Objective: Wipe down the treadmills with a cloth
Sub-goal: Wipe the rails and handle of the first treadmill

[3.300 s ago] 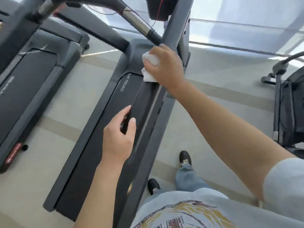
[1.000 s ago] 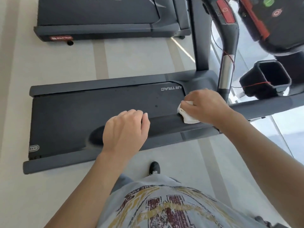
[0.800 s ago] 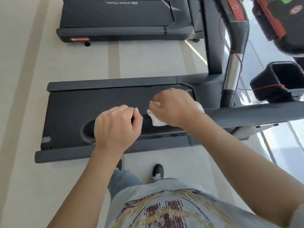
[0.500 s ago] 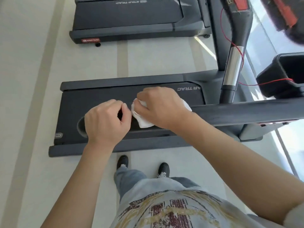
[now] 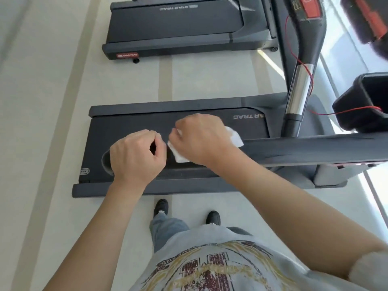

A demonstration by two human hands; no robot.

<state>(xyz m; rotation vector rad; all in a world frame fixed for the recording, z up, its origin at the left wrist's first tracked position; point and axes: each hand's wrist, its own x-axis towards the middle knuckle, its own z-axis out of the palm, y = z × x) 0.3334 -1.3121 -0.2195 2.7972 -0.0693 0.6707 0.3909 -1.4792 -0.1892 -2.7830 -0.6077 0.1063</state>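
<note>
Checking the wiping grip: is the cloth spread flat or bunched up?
Bunched: the right hand grips the cloth, corners poking out both sides.

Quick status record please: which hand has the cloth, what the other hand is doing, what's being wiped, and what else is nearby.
cloth: white cloth, bunched under the right hand
right hand: grips the cloth, over the side handrail of the near treadmill
left hand: left hand curled, right beside the cloth; cannot tell whether it holds the rail
second treadmill: second treadmill farther away, untouched
other: red cord by the upright handle; black cup holder at right
</note>
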